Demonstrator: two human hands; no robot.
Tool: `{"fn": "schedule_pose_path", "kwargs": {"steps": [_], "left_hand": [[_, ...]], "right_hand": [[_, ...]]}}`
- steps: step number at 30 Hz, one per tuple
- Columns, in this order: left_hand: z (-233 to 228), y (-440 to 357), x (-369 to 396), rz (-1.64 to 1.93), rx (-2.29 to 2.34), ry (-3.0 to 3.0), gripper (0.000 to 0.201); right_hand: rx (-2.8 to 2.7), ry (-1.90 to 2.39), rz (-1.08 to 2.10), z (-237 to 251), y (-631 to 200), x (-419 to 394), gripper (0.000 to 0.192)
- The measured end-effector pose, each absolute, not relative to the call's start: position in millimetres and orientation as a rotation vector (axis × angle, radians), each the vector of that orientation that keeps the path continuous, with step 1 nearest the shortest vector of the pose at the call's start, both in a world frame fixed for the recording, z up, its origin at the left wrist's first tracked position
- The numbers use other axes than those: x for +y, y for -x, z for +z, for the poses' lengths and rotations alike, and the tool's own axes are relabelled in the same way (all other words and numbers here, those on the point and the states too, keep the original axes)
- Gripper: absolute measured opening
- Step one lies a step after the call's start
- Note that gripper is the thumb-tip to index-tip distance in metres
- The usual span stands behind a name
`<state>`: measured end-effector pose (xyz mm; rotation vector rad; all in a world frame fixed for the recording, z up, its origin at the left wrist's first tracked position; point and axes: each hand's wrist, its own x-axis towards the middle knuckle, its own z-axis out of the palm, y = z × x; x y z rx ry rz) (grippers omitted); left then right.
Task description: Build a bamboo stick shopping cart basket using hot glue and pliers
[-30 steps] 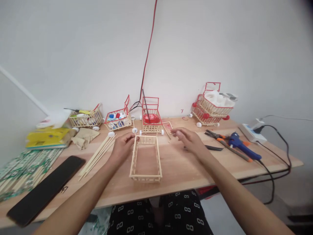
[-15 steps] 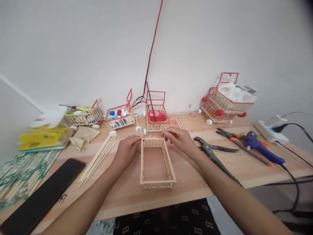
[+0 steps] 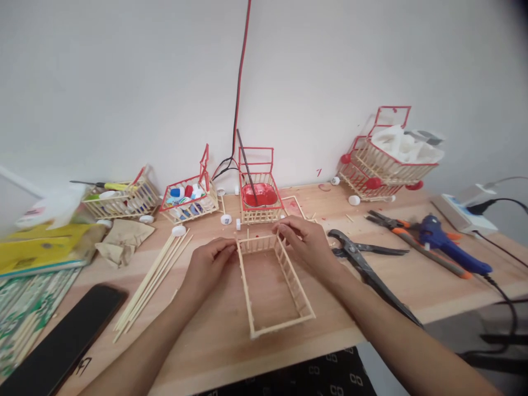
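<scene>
Both hands meet at the far end of a small open frame of pale sticks (image 3: 274,283), which lies on the wooden table (image 3: 214,341) at the centre of the frame, its near end pointing toward the lower right. Left hand (image 3: 208,267) pinches the frame's far left corner between thumb and fingertips, and right hand (image 3: 307,245) closes its fingers over the far right corner, so each hand grips the stick frame. Just behind them, at centre, stands a stick cart with red rails holding a red dish of paint (image 3: 259,195) with a dark brush leaning in it. Left of that sits another red-railed cart filled with bottle caps (image 3: 188,198), and a third stick basket (image 3: 119,197) lies further toward the left edge. Loose long sticks (image 3: 152,280) lie left of the left hand, with a black phone (image 3: 66,341) at the lower left. Right of the right hand lie black cutters (image 3: 363,264), then orange-handled pliers (image 3: 396,225) and a blue glue gun (image 3: 447,245). Stacked carts (image 3: 383,170) stand at the upper right.
</scene>
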<state>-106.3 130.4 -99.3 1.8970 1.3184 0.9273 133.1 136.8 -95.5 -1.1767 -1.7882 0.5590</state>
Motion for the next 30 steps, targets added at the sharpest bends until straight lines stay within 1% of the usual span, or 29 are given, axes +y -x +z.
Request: {"fn": "schedule_pose_path", "kwargs": {"steps": [5,10,15,22,30], "left_hand": [[-103,107,135,0.908,1.333,-1.804,0.023],[-102,105,133,0.938,1.302,-2.015,0.020],[-99,105,129,0.899,1.233,-2.172,0.026],[-99,112,130,1.079,1.357,-2.051,0.025],[-92,117,131,1.184,1.423,-1.921,0.022]], "right_hand": [[-1.784,1.164,0.535,-96,-133,139,0.022],[-1.805,1.141,0.511,-95,-133,141,0.020],[-1.814,1.111,0.468,-96,-133,141,0.020],[-1.826,1.098,0.484,-98,-134,145,0.019],[-1.773,1.195,0.478,-100,-138,147,0.024]]}}
